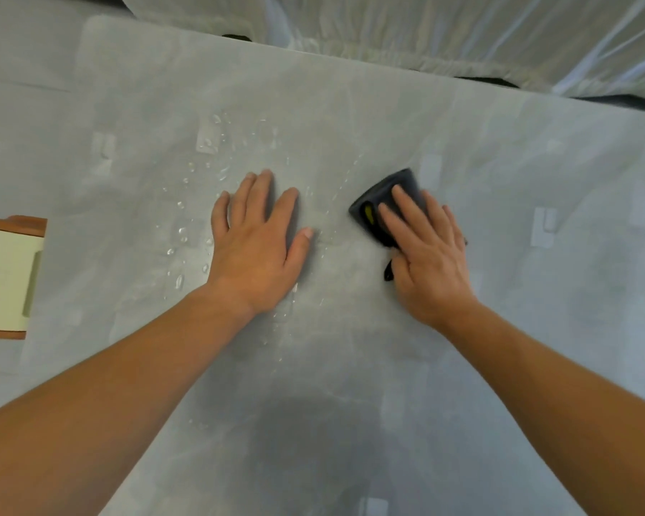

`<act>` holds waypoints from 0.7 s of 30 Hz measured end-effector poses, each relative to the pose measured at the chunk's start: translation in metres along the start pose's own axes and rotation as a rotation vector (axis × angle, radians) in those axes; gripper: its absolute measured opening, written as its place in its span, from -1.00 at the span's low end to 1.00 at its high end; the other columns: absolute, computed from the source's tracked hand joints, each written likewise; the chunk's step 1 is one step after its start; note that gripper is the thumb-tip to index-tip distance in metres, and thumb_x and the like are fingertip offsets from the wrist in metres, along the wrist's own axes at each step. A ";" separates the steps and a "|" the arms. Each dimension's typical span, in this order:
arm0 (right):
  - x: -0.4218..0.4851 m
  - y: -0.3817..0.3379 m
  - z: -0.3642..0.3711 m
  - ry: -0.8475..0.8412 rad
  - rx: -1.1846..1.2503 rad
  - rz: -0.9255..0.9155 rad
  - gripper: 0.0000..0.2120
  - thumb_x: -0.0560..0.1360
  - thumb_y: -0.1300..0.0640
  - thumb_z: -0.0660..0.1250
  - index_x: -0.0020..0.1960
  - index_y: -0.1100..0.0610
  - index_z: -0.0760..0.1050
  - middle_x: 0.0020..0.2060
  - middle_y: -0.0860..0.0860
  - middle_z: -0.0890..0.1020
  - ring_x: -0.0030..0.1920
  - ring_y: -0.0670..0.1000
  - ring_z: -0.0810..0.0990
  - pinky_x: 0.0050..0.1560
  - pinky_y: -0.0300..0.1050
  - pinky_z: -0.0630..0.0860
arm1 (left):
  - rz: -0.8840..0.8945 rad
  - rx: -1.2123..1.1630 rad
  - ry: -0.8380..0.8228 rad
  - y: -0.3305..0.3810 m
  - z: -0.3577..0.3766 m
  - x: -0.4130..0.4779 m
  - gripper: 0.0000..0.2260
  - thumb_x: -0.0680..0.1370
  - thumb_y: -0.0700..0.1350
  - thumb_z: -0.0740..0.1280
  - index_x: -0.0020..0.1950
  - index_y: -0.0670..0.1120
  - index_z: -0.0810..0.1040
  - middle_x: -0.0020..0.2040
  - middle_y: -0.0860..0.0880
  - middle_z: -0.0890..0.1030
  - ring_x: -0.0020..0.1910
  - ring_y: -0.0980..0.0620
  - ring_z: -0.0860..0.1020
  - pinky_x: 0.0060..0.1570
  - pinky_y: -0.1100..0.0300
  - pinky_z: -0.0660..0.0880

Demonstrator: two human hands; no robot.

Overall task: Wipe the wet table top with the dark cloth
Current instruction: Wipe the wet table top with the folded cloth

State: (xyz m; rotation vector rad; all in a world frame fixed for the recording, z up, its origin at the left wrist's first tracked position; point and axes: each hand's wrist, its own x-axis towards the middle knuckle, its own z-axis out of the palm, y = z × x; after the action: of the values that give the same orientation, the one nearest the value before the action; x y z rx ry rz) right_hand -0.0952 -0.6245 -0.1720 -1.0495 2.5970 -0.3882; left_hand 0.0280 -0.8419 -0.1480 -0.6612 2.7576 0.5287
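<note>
A grey table top (350, 366) fills the view, with water drops (202, 173) scattered left of centre. The dark cloth (382, 197), folded and with a small yellow mark, lies on the table right of centre. My right hand (429, 255) presses flat on the cloth, fingers spread over its near half. My left hand (257, 243) rests flat on the bare table beside the drops, palm down, fingers apart and holding nothing. More drops (179, 255) sit just left of my left wrist.
A cream container with brown ends (8, 277) lies at the table's left edge. Pale sheeting (425, 31) hangs beyond the far edge. Several pale rectangular patches (542, 227) show on the table surface.
</note>
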 end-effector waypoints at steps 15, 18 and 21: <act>0.059 -0.016 0.001 0.007 -0.121 -0.152 -0.46 0.60 -0.01 0.11 0.58 -0.04 0.22 0.60 -0.05 0.17 0.59 0.19 0.08 0.56 0.21 -0.01 | 0.062 0.022 -0.034 -0.020 -0.009 0.024 -0.37 0.61 0.25 -0.17 0.62 0.02 0.12 0.66 -0.12 -0.05 0.63 -0.09 -0.12 0.56 -0.08 -0.16; 0.112 -0.010 -0.015 0.080 -0.058 0.118 -0.46 0.63 0.00 0.09 0.60 -0.04 0.16 0.61 -0.04 0.10 0.59 0.19 0.03 0.56 0.21 -0.05 | 0.086 0.031 -0.008 -0.024 -0.006 0.024 -0.39 0.63 0.23 -0.14 0.62 0.00 0.16 0.65 -0.14 0.00 0.63 -0.12 -0.07 0.55 -0.09 -0.12; 0.124 -0.034 -0.008 0.121 -0.034 0.239 -0.45 0.63 -0.02 0.06 0.61 -0.05 0.10 0.62 -0.06 0.04 0.60 0.18 -0.05 0.57 0.16 -0.15 | 0.095 0.035 0.004 -0.029 -0.005 0.025 -0.41 0.64 0.21 -0.12 0.61 0.00 0.19 0.65 -0.14 0.03 0.63 -0.13 -0.04 0.55 -0.09 -0.08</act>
State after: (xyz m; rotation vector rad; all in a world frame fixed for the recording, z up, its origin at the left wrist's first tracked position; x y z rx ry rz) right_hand -0.1622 -0.7347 -0.1752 -0.7334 2.8043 -0.3604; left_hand 0.0198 -0.8775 -0.1602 -0.5257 2.8065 0.4978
